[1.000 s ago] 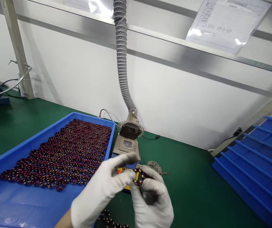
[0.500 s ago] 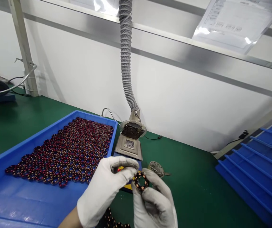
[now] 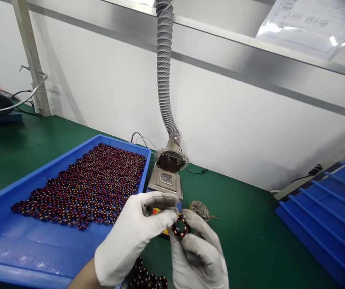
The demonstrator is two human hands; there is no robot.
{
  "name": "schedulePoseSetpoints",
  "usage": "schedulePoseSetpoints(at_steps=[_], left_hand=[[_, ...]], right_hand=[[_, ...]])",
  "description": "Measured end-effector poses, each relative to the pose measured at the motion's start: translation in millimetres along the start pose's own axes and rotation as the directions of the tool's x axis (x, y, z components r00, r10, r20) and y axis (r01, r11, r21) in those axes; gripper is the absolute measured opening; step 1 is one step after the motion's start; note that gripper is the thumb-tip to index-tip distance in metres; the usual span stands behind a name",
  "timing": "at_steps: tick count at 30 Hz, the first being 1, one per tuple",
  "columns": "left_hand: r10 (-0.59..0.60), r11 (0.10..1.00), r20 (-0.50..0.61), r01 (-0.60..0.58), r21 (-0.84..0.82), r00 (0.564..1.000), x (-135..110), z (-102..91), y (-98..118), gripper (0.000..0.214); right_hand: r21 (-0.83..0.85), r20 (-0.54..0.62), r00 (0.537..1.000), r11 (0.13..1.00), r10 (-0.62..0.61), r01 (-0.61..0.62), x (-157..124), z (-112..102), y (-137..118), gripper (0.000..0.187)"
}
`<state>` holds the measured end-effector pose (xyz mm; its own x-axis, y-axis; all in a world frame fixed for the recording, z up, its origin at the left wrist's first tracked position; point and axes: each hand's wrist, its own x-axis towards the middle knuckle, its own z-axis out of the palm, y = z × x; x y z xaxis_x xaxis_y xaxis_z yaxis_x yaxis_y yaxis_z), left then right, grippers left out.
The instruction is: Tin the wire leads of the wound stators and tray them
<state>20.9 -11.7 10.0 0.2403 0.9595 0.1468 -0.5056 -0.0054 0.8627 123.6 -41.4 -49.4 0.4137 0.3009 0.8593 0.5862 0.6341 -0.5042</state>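
In white gloves, my left hand (image 3: 138,235) and my right hand (image 3: 201,251) meet at a small ring-shaped coil (image 3: 180,226), black with copper-coloured segments. My right thumb and fingers grip its lower and right side. My left thumb and forefinger are closed at its upper left edge, partly hiding it. Behind the hands is a soldering pot (image 3: 167,179) with a square grey top surface and a lit red display. More ring coils (image 3: 148,279) lie below my hands, cut off by the frame. To the left, a blue tray (image 3: 40,251) holds many similar rings laid in rows.
A grey fume hose (image 3: 164,72) hangs down to a round hood (image 3: 171,159) over the pot. A round tin (image 3: 200,210) with a flat tool across it stands right of it. Ribbed blue trays (image 3: 329,224) lean at the right. The bench (image 3: 238,233) is green.
The view has shifted slightly, so the bench items sit a little further right. Both hands stay at the ring coil, which appears a little more tilted.
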Motion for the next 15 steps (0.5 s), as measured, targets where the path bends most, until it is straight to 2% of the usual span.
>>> schedulePoseSetpoints(at_steps=[3, 5, 7, 10, 12, 15], left_hand=[[0.006, 0.999, -0.006, -0.007, -0.043, 1.0, 1.1, -2.1, -3.6, 0.016], [0.041, 0.999, -0.048, -0.041, 0.0, 0.998, 2.6, -7.3, -3.5, 0.019], [0.105, 0.99, -0.124, -0.092, 0.104, 0.987, 3.6, -15.1, -0.9, 0.023], [0.18, 0.934, -0.2, -0.104, 0.341, 0.963, 1.4, -33.2, 3.9, 0.024], [0.224, 0.817, -0.139, -0.108, 0.566, 0.965, -3.6, -50.8, 1.5, 0.023], [0.298, 0.473, 0.069, -0.211, 0.855, 0.952, -17.4, -83.1, -19.1, 0.024]], right_hand=[[-0.01, 0.038, 0.999, 1.0, 0.006, -0.006, 2.2, -0.4, -1.1, 0.026], [0.009, 0.066, 0.998, 1.0, 0.013, -0.014, 3.8, -1.9, -1.2, 0.025], [0.056, 0.101, 0.993, 0.996, 0.058, -0.064, 5.0, -5.1, 0.0, 0.025], [0.176, 0.148, 0.966, 0.955, 0.212, -0.237, 10.2, -13.6, 6.0, 0.029], [0.183, 0.236, 0.916, 0.911, 0.325, -0.37, 20.7, -20.5, 15.1, 0.03], [-0.003, 0.424, 0.772, 0.854, 0.473, -0.521, 49.7, -25.7, 39.4, 0.02]])
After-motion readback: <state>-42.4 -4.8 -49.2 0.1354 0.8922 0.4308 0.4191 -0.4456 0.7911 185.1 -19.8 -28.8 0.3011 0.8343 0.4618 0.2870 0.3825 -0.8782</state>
